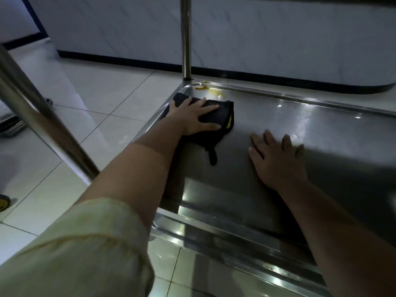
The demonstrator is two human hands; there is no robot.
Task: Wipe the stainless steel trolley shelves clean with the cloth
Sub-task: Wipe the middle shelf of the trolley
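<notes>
The low stainless steel trolley shelf [289, 125] fills the right half of the head view. A black cloth [222, 116] with a yellow edge lies near the shelf's far left corner. My left hand [192, 116] presses flat on the cloth, fingers spread and pointing right. My right hand [276, 159] rests palm down on the bare steel, a little to the right of the cloth, holding nothing. Yellow smears [211, 90] sit in the far left corner, just beyond the cloth.
A steel upright post [186, 39] rises from the shelf's far left corner. Another steel tube [40, 116] slants across the left foreground. Light floor tiles [96, 99] lie to the left. A white counter with a dark base [235, 35] stands behind the trolley.
</notes>
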